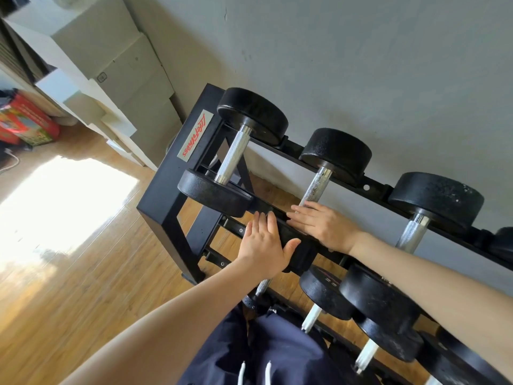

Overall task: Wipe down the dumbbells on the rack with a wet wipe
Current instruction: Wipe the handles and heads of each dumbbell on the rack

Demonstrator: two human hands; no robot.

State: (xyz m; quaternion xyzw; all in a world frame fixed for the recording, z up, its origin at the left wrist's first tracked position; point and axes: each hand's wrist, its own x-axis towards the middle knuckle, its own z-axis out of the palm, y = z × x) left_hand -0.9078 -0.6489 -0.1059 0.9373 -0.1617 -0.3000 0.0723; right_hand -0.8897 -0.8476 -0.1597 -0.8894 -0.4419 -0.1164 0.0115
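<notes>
Daylit room, bright overall. Strong sun patch on wooden floor at left was blown out to white, detail lost there. Light came from left; grey wall evenly lit, no hard shadows on it. Black dumbbell heads showed soft sheen, texture visible. Knurled chrome handle caught sharp highlights. Wide-angle view tilted, with straight lines bowed toward edges. Focus fairly crisp in centre; near forearms and dark clothing at bottom softer. Slight compression smear on far shelving at upper left.

Navy shorts, white drawstrings
</notes>
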